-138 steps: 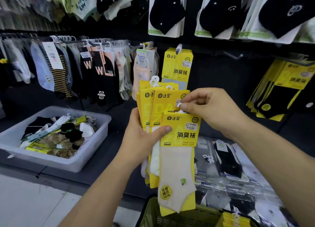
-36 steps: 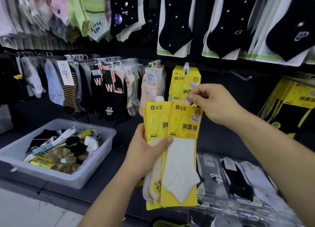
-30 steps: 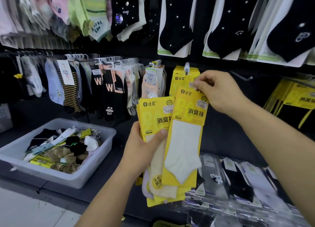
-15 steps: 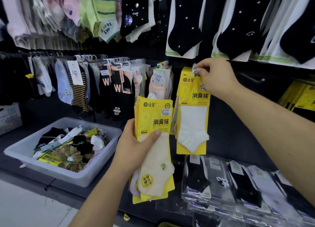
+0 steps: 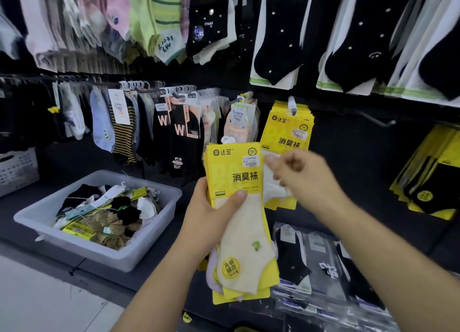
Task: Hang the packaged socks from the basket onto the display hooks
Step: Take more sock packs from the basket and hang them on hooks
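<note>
A stack of yellow sock packs (image 5: 239, 207) is standing upright in the left hand (image 5: 211, 219), in the middle of the view. The left hand is gripping the stack from the left side, with the thumb (image 5: 235, 198) pressing across the front pack. The front pack is showing a cream sock with a tiny green mark and a round yellow sticker near the toe. The right hand (image 5: 302, 179) is hanging just to the right of the stack's top, blurry, with the fingers (image 5: 273, 161) partly curled and nothing clearly in them; I cannot tell if it is touching the stack. Right behind it, more yellow packs (image 5: 288, 130) are hanging on a display hook (image 5: 291, 105), and the front one is holding a white sock. To the right, an empty hook (image 5: 378, 120) is sticking out from the dark wall. Farther right, yellow packs with black socks (image 5: 433, 182) are hanging at a tilt. Above, big black socks with white dots (image 5: 278, 32) are hanging on white cards. To the left, a long row of socks (image 5: 149, 122) is hanging on a rail, some striped and some black with a big W. Down on the left, a pale plastic bin (image 5: 82, 242) is sitting on the dark shelf (image 5: 154, 274), full of loose mixed socks. Under the right arm, clear bags with black socks (image 5: 311, 257) are lying on the shelf.
</note>
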